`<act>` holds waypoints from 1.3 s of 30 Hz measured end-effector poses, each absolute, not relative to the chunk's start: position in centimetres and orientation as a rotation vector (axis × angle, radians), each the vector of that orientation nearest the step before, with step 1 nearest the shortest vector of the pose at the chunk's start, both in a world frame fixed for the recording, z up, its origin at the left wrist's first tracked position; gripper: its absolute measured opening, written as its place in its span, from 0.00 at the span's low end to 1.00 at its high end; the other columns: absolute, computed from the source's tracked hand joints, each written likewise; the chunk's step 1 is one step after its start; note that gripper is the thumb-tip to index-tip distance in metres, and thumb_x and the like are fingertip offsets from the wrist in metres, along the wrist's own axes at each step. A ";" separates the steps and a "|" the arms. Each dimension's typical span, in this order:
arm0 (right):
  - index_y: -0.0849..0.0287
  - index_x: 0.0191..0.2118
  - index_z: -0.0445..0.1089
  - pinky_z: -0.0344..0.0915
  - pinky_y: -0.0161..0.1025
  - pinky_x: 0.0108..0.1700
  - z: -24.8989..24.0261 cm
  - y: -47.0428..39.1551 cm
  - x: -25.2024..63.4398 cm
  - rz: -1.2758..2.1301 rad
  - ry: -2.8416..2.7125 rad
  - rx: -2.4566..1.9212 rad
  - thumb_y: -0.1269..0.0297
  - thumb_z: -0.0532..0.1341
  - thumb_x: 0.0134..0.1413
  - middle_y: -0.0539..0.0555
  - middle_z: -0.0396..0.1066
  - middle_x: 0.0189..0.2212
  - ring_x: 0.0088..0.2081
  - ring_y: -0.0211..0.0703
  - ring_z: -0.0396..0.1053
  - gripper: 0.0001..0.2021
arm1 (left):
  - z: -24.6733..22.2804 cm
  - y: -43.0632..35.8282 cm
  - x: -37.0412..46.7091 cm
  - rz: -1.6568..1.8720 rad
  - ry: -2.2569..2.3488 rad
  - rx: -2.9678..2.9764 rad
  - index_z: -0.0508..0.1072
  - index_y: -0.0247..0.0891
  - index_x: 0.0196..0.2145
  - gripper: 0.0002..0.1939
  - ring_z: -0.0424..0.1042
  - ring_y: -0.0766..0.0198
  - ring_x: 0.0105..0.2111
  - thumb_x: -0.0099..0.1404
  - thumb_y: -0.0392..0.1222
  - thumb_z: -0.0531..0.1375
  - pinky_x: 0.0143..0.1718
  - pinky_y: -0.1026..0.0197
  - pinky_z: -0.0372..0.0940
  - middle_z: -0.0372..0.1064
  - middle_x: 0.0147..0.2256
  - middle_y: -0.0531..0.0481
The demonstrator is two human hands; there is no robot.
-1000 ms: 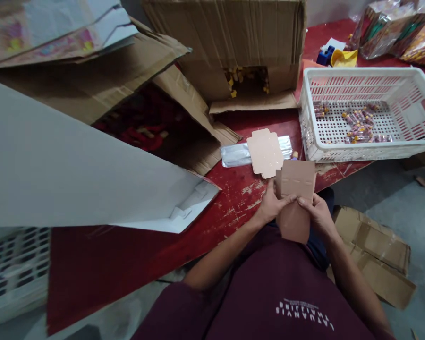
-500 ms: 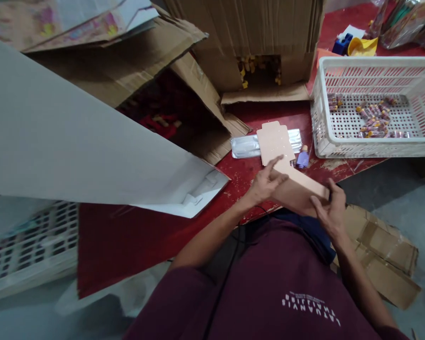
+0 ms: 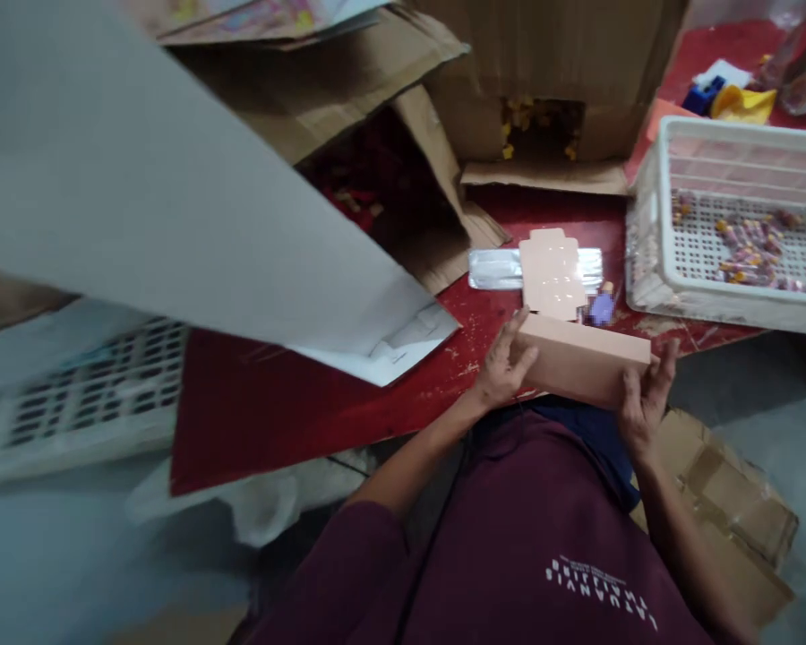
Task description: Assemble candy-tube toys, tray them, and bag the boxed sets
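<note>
Holds a tan card box (image 3: 581, 363) by both ends, across the near edge of the bench (image 3: 309, 394); cannot tell whether touching the top or raised just above it. Left grip (image 3: 501, 369) closed on the left end, thumb against the near face; right grip (image 3: 645, 399) grasping the right end, thumb likewise in front.

Best to press lightly and evenly, so as not to buckle the seemingly thin card. Keep the long edges level and the creases square; steady one end while truing the other, and check both ends for loose flaps, too small to make out here.

Just beyond, a flat cut card sheet (image 3: 554, 273) over a silvery packet (image 3: 495, 269), with a blurred purple item (image 3: 603, 309) close to the right. Farther right, a white crate (image 3: 745, 300) with small pieces (image 3: 749, 251) inside. Worn, scuffed red paint on the bench, crowded at the back by cardboard cartons, and at left by a large white panel (image 3: 194, 197). Below right, flattened cardboard (image 3: 712, 484) on a grey floor (image 3: 732, 385), in dim light.
</note>
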State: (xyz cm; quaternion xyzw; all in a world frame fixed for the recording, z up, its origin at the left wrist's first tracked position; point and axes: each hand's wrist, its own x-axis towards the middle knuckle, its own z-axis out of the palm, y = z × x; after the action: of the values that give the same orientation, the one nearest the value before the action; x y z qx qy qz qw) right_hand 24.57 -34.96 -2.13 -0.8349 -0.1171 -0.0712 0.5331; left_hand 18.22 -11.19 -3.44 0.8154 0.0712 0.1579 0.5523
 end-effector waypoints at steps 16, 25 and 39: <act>0.49 0.72 0.56 0.66 0.52 0.61 -4.9 -6.6 27.9 0.123 -1.615 -1.995 0.74 0.47 0.69 0.63 0.55 0.61 0.62 0.53 0.59 0.30 | -6.8 3.7 4.8 1.052 1.273 2.121 0.65 0.39 0.66 0.30 0.63 0.50 0.61 0.73 0.56 0.56 0.64 0.51 0.61 0.63 0.59 0.35; 0.51 0.70 0.61 0.70 0.47 0.48 -7.3 -4.3 28.5 0.216 -1.776 -2.263 0.69 0.47 0.71 0.66 0.63 0.53 0.52 0.55 0.68 0.26 | -11.4 3.9 5.0 0.785 1.358 2.184 0.67 0.37 0.65 0.27 0.60 0.44 0.63 0.73 0.51 0.55 0.64 0.43 0.59 0.57 0.62 0.33; 0.64 0.61 0.66 0.67 0.50 0.52 -5.2 -1.7 23.3 0.280 -1.856 -2.582 0.70 0.42 0.71 0.70 0.71 0.51 0.53 0.58 0.70 0.22 | -6.6 3.9 9.5 -0.083 1.563 2.436 0.65 0.25 0.63 0.27 0.73 0.39 0.48 0.75 0.48 0.50 0.44 0.48 0.68 0.65 0.54 0.23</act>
State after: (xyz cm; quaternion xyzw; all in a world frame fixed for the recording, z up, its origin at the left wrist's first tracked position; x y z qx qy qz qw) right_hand 23.34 -1.68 -5.15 -0.8087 -0.5812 0.0876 -0.0253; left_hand 9.54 3.86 -6.57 0.8349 0.5359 -0.0284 0.1226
